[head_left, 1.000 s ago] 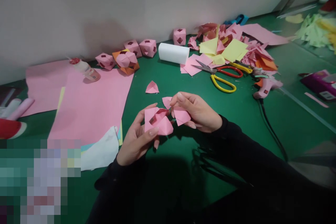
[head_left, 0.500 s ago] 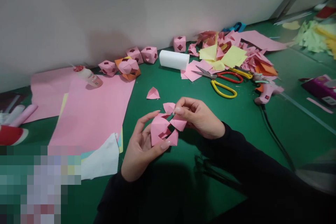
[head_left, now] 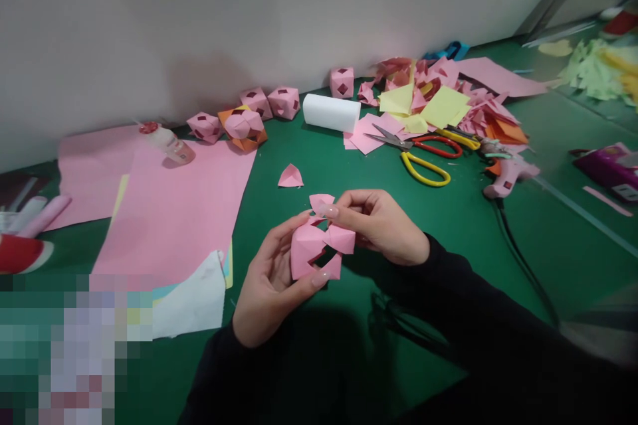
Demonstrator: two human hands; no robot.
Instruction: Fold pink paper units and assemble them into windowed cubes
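Observation:
My left hand (head_left: 269, 282) is closed around a partly built pink paper cube (head_left: 308, 247), thumb along its near edge and fingers behind. Diamond-shaped gaps open in the cube's faces. My right hand (head_left: 381, 222) pinches a pink folded paper piece (head_left: 341, 239) at the cube's right side; its corner meets the cube's top face. The right fingertips partly hide where they join. Just beyond the hands lies a loose pink folded piece (head_left: 321, 202), and farther off rests another pink folded piece (head_left: 290, 176).
Finished pink paper cubes (head_left: 284, 103) line the wall. A white paper roll (head_left: 331, 113), scissors (head_left: 399, 139), paper scraps (head_left: 443, 106) and a corded pink glue gun (head_left: 508, 176) lie to the right. A drink bottle (head_left: 169, 144) stands on pink sheets (head_left: 184, 212) at left.
The right hand's folded piece has come down and turned against the cube, its corner now meeting the top face. The cube has shifted slightly right in my left hand.

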